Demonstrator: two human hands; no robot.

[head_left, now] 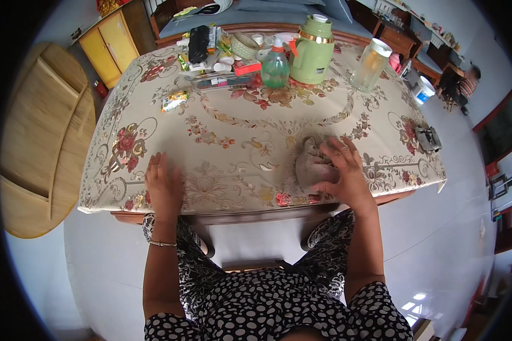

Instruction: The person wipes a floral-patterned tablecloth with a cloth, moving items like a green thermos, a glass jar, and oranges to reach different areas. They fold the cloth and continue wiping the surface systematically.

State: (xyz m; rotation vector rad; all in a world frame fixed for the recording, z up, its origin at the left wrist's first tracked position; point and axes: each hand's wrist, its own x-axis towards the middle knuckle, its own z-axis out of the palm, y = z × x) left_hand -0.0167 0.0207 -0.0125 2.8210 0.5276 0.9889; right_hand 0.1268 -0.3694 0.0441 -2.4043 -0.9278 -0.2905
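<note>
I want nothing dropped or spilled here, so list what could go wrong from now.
The grey object at the right hand sits near the front edge of the tablecloth; a stray push might send it off. The same cloth runs under the clear jug and green thermos, so a hard tug could topple them.

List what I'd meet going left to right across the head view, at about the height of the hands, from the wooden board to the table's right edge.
Round wooden board → left hand → grey fuzzy-looking object → right hand → grey boxy item.
</note>
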